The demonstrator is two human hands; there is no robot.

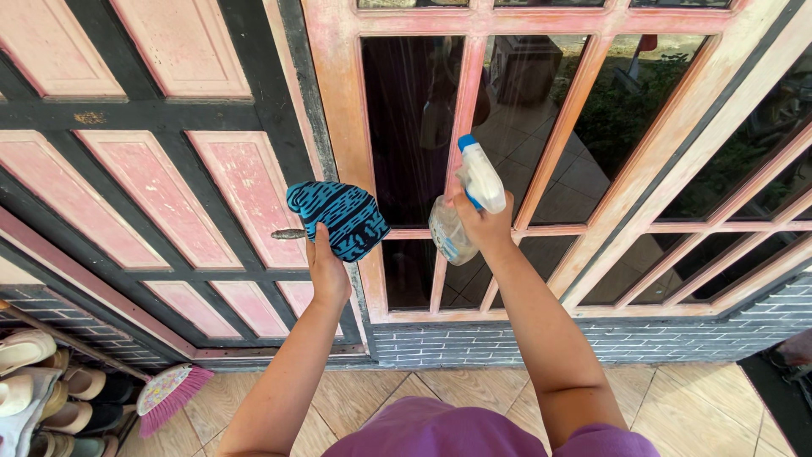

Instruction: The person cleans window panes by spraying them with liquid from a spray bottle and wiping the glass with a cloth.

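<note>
Spraying step — your right hand grips the spray bottle, nozzle toward the dark window pane; your left hand clutches the blue cloth just left. Next, likely: wiping the wet glass.

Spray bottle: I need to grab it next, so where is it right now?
In the head view, the spray bottle is in the right hand, raised at the window pane.

Purple top — short sleeves, bare forearms
</note>
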